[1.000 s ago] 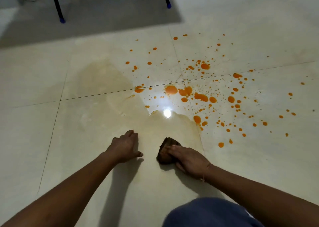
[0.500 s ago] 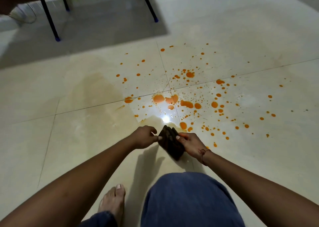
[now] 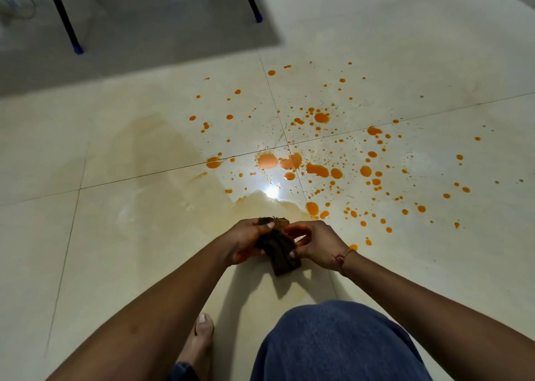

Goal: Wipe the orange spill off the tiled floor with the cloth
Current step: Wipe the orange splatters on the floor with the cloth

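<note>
Cloth (image 3: 279, 250) mostly hidden: left hand (image 3: 244, 243) and right hand (image 3: 315, 244) wrap its upper part, only a frayed top bit and the lower end show. Fold state unclear. Dark furniture legs (image 3: 62, 13) cut off by top edge, what they hold up unseen. Pale cable (image 3: 20, 7) at top-left corner blurred, cropped. Bare foot (image 3: 199, 343) and blue-clad knee (image 3: 338, 343) run off bottom edge. Tiny far-right specks (image 3: 521, 180) too small to tell colour.
</note>
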A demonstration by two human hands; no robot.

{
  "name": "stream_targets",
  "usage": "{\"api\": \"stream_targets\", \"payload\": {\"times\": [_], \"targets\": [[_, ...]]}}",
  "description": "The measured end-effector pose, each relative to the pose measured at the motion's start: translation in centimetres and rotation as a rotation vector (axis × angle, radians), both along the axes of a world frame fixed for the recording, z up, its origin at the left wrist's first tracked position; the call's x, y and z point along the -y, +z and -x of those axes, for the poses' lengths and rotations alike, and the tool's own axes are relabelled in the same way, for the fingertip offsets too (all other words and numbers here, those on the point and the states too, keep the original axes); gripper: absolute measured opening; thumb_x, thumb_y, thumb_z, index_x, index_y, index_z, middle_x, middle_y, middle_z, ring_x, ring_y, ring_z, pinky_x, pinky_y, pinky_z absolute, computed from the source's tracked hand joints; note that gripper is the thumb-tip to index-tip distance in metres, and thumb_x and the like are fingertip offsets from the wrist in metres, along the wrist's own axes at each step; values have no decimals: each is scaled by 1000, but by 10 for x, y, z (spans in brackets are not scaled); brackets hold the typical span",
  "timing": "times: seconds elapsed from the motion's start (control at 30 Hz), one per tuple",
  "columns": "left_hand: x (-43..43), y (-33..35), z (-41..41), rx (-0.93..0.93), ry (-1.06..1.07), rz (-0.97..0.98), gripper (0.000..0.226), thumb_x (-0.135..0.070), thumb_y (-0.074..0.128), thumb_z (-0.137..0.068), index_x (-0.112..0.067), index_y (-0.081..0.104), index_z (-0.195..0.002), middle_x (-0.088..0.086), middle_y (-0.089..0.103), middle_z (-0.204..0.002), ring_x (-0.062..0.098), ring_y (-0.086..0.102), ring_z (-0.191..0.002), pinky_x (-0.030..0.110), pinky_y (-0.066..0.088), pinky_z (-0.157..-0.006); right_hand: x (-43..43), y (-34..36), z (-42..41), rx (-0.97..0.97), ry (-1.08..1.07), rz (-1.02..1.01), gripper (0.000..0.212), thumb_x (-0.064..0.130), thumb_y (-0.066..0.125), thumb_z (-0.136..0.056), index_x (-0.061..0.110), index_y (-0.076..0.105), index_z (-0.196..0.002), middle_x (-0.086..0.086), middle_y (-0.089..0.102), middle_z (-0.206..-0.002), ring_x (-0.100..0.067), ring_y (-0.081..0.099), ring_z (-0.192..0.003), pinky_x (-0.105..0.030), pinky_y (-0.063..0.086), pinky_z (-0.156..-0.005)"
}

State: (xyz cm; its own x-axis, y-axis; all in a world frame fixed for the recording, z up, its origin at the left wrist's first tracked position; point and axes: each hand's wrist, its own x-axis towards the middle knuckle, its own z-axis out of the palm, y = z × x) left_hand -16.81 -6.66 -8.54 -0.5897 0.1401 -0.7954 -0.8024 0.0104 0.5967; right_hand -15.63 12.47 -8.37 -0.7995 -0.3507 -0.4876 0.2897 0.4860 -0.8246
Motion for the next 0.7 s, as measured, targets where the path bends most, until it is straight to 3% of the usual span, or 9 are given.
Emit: {"api": "stream_targets", "payload": {"times": [0.07, 0.17, 0.23, 0.37, 0.47, 0.57, 0.7], "targets": [[8, -3, -2, 36, 70, -20, 19, -19, 53, -98, -16, 66, -111, 9, 69, -111, 21, 62, -102, 34, 51, -79, 5, -2, 1, -54, -87, -104, 42, -1, 70, -80, 16, 66, -119, 4, 67, -102, -13, 66, -93, -15, 52, -72], [19, 1, -4, 70, 111, 45, 15, -21, 51, -100, -15, 62, -108, 6, 67, -98, 18, 62, -86, 31, 51, -67, 6, -6, 5, -101, -377, -185, 30, 8, 62, -88, 13, 62, -118, -1, 64, -102, -16, 59, -93, -21, 45, -74], [27, 5, -10, 78, 35, 148, 18, -16, 53, -98, -12, 59, -115, 9, 66, -102, 19, 61, -84, 30, 50, -61, 6, -10, 4, -33, -475, -128, 35, 16, 59, -92, 12, 54, -127, -5, 63, -113, -17, 56, -96, -23, 44, -76], [37, 2, -20, 70, -123, 307, 28, -11, 67, -87, -7, 60, -114, 14, 65, -109, 20, 62, -85, 30, 52, -62, 13, -19, -17, 20, -334, -136, 64, 16, 73, -84, 14, 40, -139, -3, 56, -116, -22, 56, -109, -26, 44, -86], [40, -8, -19, -94, -390, 609, 40, -29, 81, -75, -12, 63, -106, 8, 67, -103, 22, 63, -89, 31, 55, -71, 16, -25, -21, -17, -395, -170, 55, 8, 68, -84, 11, 48, -135, -8, 62, -119, -27, 58, -111, -27, 45, -86], [39, -8, -14, -293, -527, 901, 49, -39, 82, -70, -18, 61, -109, 3, 66, -111, 20, 60, -94, 31, 51, -80, 19, -10, -4, -72, -359, -86, 35, 4, 60, -86, 13, 63, -120, 0, 66, -104, -22, 61, -106, -25, 49, -85], [31, 13, 2, -518, -317, 699, 82, -27, 89, -64, -19, 48, -136, 2, 56, -132, 16, 52, -109, 28, 42, -85, 23, 42, 24, -187, -254, 91, 31, -3, 55, -87, 12, 68, -110, 5, 67, -96, -7, 61, -93, -10, 48, -74]]}}
